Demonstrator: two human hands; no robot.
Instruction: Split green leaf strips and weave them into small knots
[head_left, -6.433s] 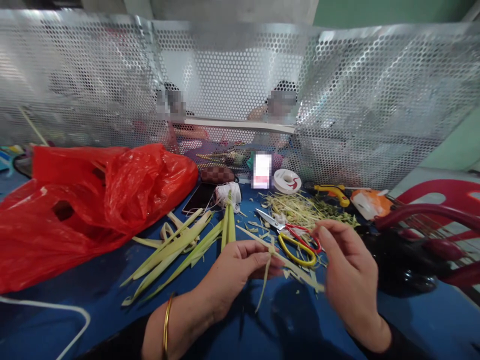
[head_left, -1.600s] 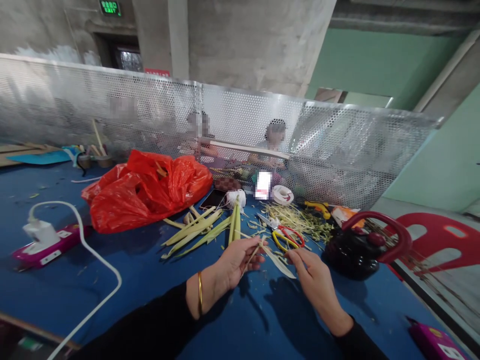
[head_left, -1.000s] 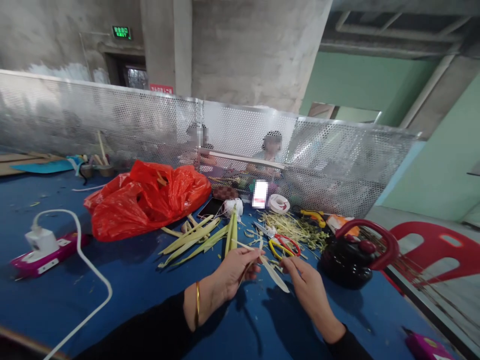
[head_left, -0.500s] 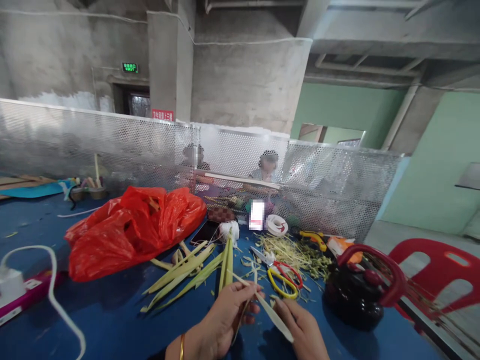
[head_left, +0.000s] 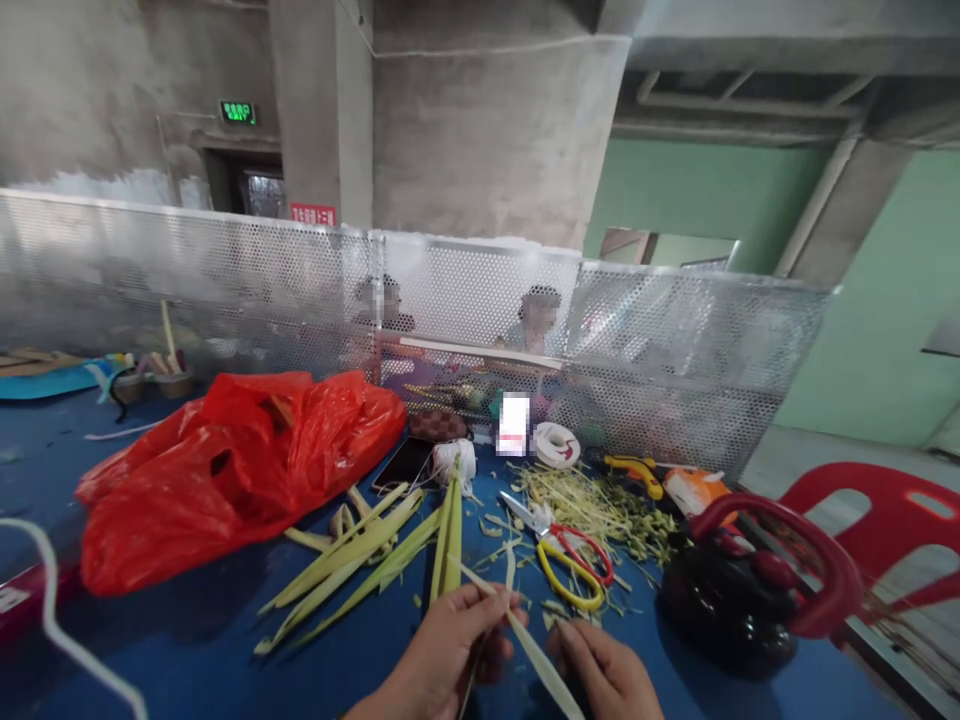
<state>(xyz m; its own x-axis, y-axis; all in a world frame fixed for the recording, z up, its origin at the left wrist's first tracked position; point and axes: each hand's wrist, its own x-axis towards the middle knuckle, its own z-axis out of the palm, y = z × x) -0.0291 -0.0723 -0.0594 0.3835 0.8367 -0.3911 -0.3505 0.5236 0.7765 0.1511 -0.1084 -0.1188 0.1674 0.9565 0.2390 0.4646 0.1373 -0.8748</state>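
Note:
My left hand (head_left: pixel 469 640) is closed, its thumb and forefinger pinching pale leaf strips (head_left: pixel 541 660) where they cross. One strip slants down to the right toward my right hand (head_left: pixel 600 665), whose curled fingers close at its edge; their exact hold is partly hidden. Past my left hand stand long green-yellow leaves (head_left: pixel 450 525), reaching toward a roll of white thread (head_left: pixel 455 465). More long leaves (head_left: pixel 360 550) lie in a bunch to the left. Scissors (head_left: pixel 574 560) with red and yellow handles lie just beyond my hands, blades partly open.
A red plastic bag (head_left: pixel 225 480) fills the left side, a dark kettle (head_left: pixel 727 610) the right. Leaf scraps (head_left: pixel 577 500), a tape roll (head_left: pixel 557 445) and a yellow-handled tool (head_left: pixel 637 475) lie farther back. A perforated metal screen (head_left: pixel 465 290) edges the table; people sit behind it.
The view has shifted slightly, with the bag moving left and the kettle right in the picture. My hands keep nearly the same pose, the pale strips still in my left fingers.

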